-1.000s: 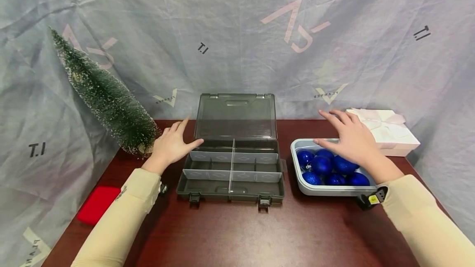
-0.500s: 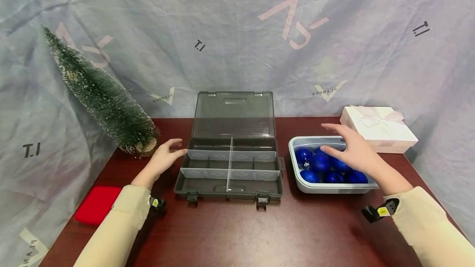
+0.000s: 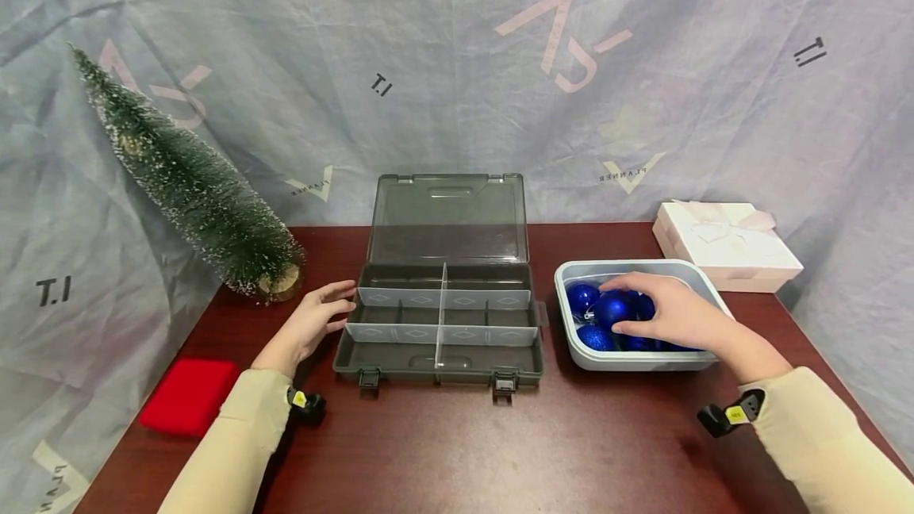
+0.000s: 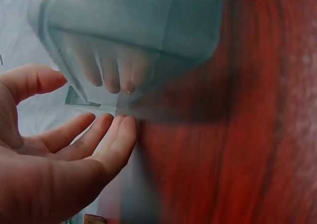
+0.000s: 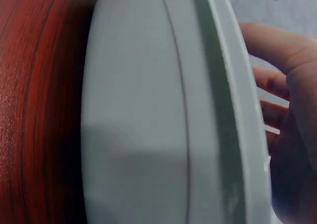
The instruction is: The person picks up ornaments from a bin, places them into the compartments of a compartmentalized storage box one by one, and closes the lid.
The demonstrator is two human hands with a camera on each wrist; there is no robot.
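My right hand [image 3: 674, 309] reaches into a pale blue-grey plastic tub [image 3: 593, 361], its thumb and index finger curled round a blue Christmas ball [image 3: 612, 310]. Several more blue balls, some glittery, lie in the tub around it, partly hidden by the hand. The right wrist view shows mostly the outer wall of the tub [image 5: 133, 100], with the fingers behind its rim. My left hand [image 3: 309, 326] is held beside the left wall of a smoky see-through divider box [image 3: 439, 377], fingers loosely bent. In the left wrist view its fingertips are close to the box corner [image 4: 133, 35]; contact is unclear.
Behind the divider box its lid [image 3: 448, 220] stands raised. A small frosted Christmas tree [image 3: 193, 189] leans at the back left, and a red item [image 3: 189, 397] lies at the left edge. A white gift box [image 3: 728, 244] with a bow sits behind the tub.
My right hand has lowered into the tub and its fingers have closed round a ball. The left hand has come down from above to the left side of the divider box.
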